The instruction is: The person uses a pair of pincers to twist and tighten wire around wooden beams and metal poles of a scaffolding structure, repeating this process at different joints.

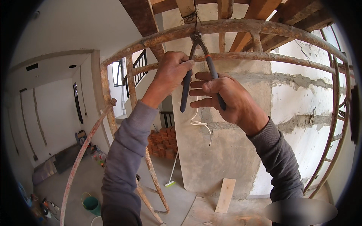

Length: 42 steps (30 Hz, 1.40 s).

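Observation:
A pair of end-cutting pincers (196,37) with dark grip handles points up at a horizontal rusty scaffold tube (166,34). Its jaws are at a thin dark tie wire (191,16), which is wound around a timber above the tube. My left hand (171,73) is closed, its fingertips at the upper part of the left handle. Against my right palm and thumb rests the right handle; the fingers of my right hand (230,94) stretch toward the other handle. The handles are spread apart.
Timber beams (260,19) cross overhead. Behind stands a patchy plastered wall (222,150) with a loose white cable (200,123). Below are stacked red bricks (163,143), a broom (171,177), a green bucket (91,204) and a board (226,195). Scaffold legs flank both sides.

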Each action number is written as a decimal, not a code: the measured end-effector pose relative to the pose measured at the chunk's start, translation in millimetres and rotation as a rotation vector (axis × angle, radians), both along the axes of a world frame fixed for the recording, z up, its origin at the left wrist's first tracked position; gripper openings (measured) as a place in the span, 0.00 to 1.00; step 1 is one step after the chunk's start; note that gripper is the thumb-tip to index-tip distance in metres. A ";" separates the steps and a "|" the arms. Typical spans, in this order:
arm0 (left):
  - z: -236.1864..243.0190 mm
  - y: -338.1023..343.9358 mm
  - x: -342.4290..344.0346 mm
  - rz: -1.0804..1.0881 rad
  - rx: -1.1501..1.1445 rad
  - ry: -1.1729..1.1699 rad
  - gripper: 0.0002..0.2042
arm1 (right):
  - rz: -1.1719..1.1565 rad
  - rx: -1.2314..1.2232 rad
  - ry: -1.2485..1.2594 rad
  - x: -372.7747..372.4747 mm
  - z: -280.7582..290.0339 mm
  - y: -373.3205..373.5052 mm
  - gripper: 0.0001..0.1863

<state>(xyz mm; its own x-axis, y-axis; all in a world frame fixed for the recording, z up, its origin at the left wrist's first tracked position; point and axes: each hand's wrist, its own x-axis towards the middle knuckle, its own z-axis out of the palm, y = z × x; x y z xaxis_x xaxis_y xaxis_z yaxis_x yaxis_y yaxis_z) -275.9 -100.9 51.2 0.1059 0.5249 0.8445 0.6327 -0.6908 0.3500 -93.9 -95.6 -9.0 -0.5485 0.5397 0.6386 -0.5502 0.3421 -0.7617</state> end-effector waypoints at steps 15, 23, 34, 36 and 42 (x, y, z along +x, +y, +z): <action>-8.0 10.3 4.5 -0.079 0.027 -0.085 0.12 | 0.003 0.057 -0.045 8.3 -1.0 16.6 0.18; -8.9 6.9 5.9 -0.098 0.047 -0.136 0.11 | 0.044 0.094 -0.093 5.1 2.1 7.2 0.17; -1.5 9.9 1.4 -0.095 0.027 -0.103 0.10 | 0.240 -0.060 -0.036 -15.2 -5.1 28.5 0.19; -1.6 8.7 -0.3 -0.090 0.011 -0.111 0.11 | 0.353 -0.076 0.002 -18.8 -6.2 30.4 0.20; -6.1 5.4 2.1 -0.262 -0.122 -0.197 0.11 | 0.570 -0.049 0.035 -20.7 -10.6 45.1 0.19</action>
